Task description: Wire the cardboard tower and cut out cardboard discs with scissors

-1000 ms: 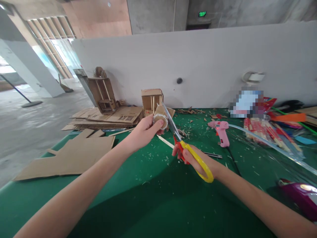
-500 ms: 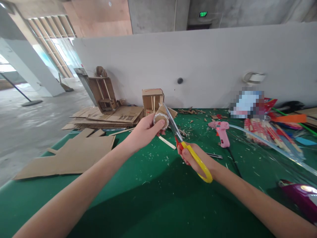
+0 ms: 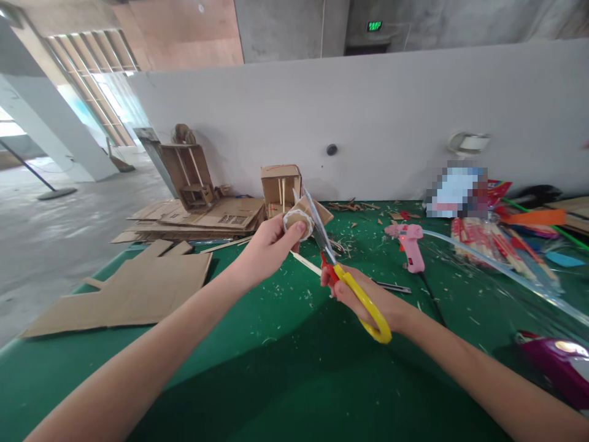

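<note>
At the left of the green table (image 3: 257, 380), a cut cardboard sheet (image 3: 133, 291) lies flat, its far edge notched. Behind it is a stack of flattened cardboard (image 3: 207, 215), and an upright cardboard frame (image 3: 188, 178) fitted with pale sticks stands at the stack, near the white wall (image 3: 391, 110). The left hand (image 3: 269, 248) reaches in over the middle of the table, its thumb and fingers pinching a cardboard piece (image 3: 295, 217). This piece is held above the table surface and presents a round face with a white, ragged border; a flat, angular portion extends behind and to the right of that face. An open-fronted cardboard box (image 3: 279, 172) containing upright sticks stands beyond the left hand. The scissors (image 3: 341, 272) are positioned with blades parted about the angular portion, one blade passing in front of it and the tip of the other showing beyond. A pale wooden strip (image 3: 306, 263) lies below, between the hands. The right hand (image 3: 367, 287) grips the red and yellow handles, its fingers wrapped around the red loop. A slim metallic tool (image 3: 396, 287) lies just beyond the right wrist. Further right are a pink glue gun (image 3: 415, 252), a group of red-marked packets (image 3: 488, 245) and, at the near right edge, a purple object (image 3: 554, 365), partly out of view.
</note>
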`<state>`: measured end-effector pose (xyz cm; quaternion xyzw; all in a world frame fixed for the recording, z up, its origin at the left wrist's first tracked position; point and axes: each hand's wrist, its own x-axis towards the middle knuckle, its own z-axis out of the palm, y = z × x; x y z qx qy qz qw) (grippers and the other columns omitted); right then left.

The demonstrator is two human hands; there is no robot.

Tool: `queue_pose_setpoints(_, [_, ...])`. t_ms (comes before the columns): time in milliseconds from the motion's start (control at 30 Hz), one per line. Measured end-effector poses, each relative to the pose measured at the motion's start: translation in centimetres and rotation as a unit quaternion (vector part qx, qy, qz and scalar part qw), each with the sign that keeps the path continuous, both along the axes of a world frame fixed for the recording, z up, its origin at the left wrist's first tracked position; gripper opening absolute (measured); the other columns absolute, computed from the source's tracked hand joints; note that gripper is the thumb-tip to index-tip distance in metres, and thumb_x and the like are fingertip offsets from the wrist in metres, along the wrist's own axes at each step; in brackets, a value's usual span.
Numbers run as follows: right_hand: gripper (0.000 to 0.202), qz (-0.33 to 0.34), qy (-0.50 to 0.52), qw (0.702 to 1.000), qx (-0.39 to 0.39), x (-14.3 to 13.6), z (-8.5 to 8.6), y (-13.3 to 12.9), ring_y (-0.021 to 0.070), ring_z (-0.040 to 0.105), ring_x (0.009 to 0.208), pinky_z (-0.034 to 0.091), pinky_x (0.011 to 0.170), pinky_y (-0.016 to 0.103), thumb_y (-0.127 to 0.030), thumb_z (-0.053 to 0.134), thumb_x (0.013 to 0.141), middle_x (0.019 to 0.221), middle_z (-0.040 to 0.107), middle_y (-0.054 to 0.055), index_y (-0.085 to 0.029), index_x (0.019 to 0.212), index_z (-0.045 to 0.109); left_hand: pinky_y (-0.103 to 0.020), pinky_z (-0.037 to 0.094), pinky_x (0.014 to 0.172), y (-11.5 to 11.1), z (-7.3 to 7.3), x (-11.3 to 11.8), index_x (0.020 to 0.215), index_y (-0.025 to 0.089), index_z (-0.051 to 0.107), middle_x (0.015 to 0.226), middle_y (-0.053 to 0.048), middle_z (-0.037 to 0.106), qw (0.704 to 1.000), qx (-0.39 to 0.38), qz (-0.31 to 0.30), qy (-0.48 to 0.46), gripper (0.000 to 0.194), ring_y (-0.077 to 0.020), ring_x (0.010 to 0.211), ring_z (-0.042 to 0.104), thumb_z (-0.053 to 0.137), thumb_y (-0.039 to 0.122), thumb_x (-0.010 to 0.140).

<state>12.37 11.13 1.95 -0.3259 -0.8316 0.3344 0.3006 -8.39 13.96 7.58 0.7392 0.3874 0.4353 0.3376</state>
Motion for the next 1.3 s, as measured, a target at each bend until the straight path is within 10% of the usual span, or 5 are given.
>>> queue_pose_setpoints(333, [0.045, -0.056, -0.022, 0.997, 0.045, -0.7, -0.3, -0.4, 0.0128, 0.04, 0.058, 0.039, 0.053, 0.029, -0.055, 0.025, 0.094, 0.068, 0.044, 0.001, -0.021, 0.068, 0.039, -0.025, 0.034, 0.054, -0.4, 1.0, -0.2, 0.068, 0.017, 0.049, 0.065, -0.002, 0.051, 0.996, 0.035, 0.031, 0.078, 0.031, -0.0115, 0.061, 0.046, 0.043, 0.036, 0.091])
queue_pose_setpoints(733, [0.043, -0.086, 0.0, 0.996, 0.013, -1.2, -0.5, -0.6, 0.0118, 0.038, 0.054, 0.035, 0.048, 0.027, -0.057, 0.031, 0.092, 0.065, 0.042, -0.001, -0.02, 0.072, 0.042, -0.023, 0.035, 0.053, -0.8, -0.9, 1.5, 0.07, 0.018, 0.047, 0.06, 0.002, 0.049, 0.994, -0.005, 0.04, -0.099, 0.029, -0.0092, 0.055, 0.044, 0.045, 0.038, 0.091])
queue_pose_setpoints(1033, [0.035, -0.042, 0.036, 0.998, -0.006, -0.7, -0.8, -0.6, 0.0167, 0.053, 0.072, 0.046, 0.066, 0.032, -0.052, 0.035, 0.093, 0.086, 0.055, 0.007, -0.019, 0.098, 0.047, -0.024, 0.037, 0.054, -0.2, 0.3, 0.3, 0.068, 0.018, 0.047, 0.061, 0.001, 0.048, 0.999, 0.047, 0.001, 0.023, 0.03, -0.0106, 0.058, 0.044, 0.042, 0.035, 0.093])
queue_pose_setpoints(1300, [0.044, -0.105, -0.022, 0.994, 0.02, -1.4, -0.4, -0.7, 0.0128, 0.039, 0.056, 0.037, 0.05, 0.028, -0.058, 0.028, 0.092, 0.069, 0.045, 0.001, -0.02, 0.075, 0.043, -0.026, 0.038, 0.055, -0.2, 0.5, 0.0, 0.071, 0.019, 0.049, 0.066, -0.001, 0.051, 0.997, 0.051, 0.01, 0.06, 0.029, -0.0119, 0.059, 0.047, 0.043, 0.037, 0.092])
